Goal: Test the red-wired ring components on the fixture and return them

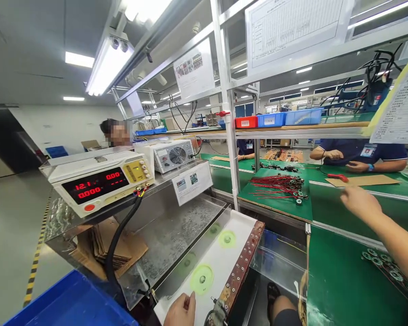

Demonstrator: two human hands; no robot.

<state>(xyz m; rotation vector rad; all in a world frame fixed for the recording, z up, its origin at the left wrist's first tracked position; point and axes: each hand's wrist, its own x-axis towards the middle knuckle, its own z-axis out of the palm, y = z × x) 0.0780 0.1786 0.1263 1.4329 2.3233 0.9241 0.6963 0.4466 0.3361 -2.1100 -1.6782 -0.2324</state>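
My left hand (181, 310) is at the bottom edge, fingers curled and thumb raised, over the white sheet beside a yellow-green disc (201, 279) with a small round part at its centre. Whatever it may hold is hidden. A second yellow-green disc (227, 239) lies farther up the sheet. My right hand (359, 202) reaches in from the right above the green bench, its fingers bent together; any item in them is too small to name. Just beyond it, a red-handled item (337, 177) rests on cardboard (370, 181).
A power supply (100, 181) stands at left above folded cardboard (112, 244). Red-wired parts (279, 186) lie on a green mat, with round metal parts (387, 267) at lower right. A blue bin (71, 303) is at lower left. People sit across the bench.
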